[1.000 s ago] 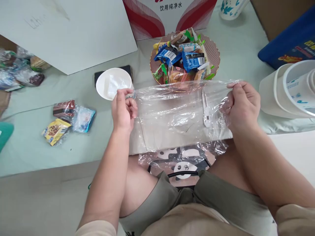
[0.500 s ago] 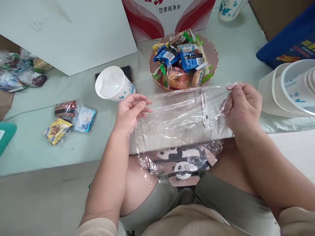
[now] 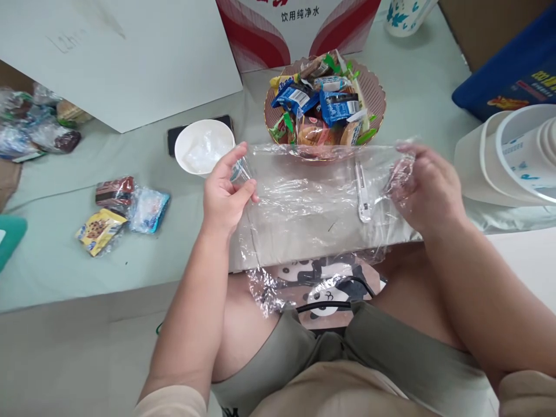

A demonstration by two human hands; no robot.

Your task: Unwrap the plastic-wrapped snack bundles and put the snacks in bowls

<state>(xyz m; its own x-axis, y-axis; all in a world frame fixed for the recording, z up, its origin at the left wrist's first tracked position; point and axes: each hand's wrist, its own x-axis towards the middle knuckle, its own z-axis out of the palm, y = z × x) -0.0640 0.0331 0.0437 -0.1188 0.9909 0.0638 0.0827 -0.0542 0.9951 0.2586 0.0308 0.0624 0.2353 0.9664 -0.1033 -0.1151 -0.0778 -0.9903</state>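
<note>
A sheet of clear plastic film (image 3: pixel 299 202) is stretched between my two hands, its crinkled lower part hanging past the table edge above my lap. I cannot tell whether it is a bag. My left hand (image 3: pixel 227 194) pinches its upper left corner, close to a white paper cup (image 3: pixel 185 139) that has some clear plastic inside. At the opposite side, my right hand (image 3: pixel 430 185) grips the upper right part, where the film is bunched. Through the film I see a white utility knife (image 3: pixel 363 200) lying on the table.
Beyond the film stands a pink bowl (image 3: pixel 377 95) of wrapped snacks. A black phone (image 3: pixel 172 139) lies by the cup. Several snack packets (image 3: pixel 102 229) rest at left. White tubs (image 3: pixel 475 156) stand at right. Behind are a white box (image 3: pixel 152 52) and a red-and-white carton (image 3: pixel 299 29).
My left hand has closed on the film's corner and moved slightly up. The paper cup has tilted, its mouth shifting right. The film is pulled flatter and its hanging part has moved.
</note>
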